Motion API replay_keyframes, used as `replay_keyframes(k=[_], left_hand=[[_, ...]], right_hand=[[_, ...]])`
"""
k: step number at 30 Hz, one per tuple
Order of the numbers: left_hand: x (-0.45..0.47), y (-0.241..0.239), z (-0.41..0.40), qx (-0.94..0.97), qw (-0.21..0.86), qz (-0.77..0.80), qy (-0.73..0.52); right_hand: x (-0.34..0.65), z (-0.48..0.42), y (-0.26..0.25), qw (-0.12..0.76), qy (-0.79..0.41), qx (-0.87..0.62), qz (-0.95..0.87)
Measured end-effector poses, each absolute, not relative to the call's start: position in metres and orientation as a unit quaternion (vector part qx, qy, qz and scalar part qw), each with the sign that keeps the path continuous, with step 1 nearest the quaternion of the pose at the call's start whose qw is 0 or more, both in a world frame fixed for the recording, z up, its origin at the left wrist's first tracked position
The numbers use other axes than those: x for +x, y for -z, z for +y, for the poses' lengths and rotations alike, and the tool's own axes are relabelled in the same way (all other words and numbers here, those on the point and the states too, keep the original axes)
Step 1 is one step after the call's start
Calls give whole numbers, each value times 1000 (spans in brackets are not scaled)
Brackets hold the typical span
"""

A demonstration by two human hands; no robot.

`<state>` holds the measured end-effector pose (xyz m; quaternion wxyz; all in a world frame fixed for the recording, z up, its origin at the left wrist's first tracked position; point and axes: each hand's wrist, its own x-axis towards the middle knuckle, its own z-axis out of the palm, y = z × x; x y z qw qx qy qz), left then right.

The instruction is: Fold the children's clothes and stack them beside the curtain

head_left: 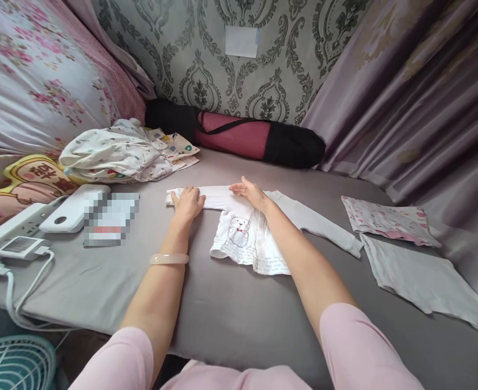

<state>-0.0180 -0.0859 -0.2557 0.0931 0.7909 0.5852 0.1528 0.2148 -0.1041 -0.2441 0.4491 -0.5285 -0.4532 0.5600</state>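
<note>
A small white long-sleeved baby shirt (pixel 247 227) lies spread on the grey sheet, with a bear print on its front and lettering near the hem. Its sleeves stretch out to both sides. My left hand (pixel 188 203) rests on the left sleeve near the cuff, fingers apart. Over the shirt's upper part, by the left shoulder, is my right hand (pixel 249 192), its fingers stretched out; whether it touches the cloth I cannot tell. My right forearm covers part of the shirt's front.
At the right lie a folded floral cloth (pixel 389 219) and white pants (pixel 421 276). Crumpled patterned clothes (pixel 117 154) sit back left, near a black and red long bag (pixel 234 132). A power strip (pixel 15 227), a white device (pixel 74 208) and a blurred flat item (pixel 112 219) lie left.
</note>
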Motion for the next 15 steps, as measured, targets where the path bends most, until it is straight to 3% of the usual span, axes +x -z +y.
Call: replay_keyframes(k=[4, 9, 12, 15], left_hand=[[-19, 257, -85, 789, 93, 586, -159], [-20, 257, -86, 791, 102, 582, -158], [-21, 255, -86, 783, 123, 586, -167], [-17, 250, -86, 788, 136, 564, -206]], right_hand=[[226, -114, 216, 479, -623, -491, -376], [240, -131, 189, 576, -590, -459, -332], [255, -156, 187, 550, -524, -516, -395], [270, -192, 199, 456, -390, -612, -515]])
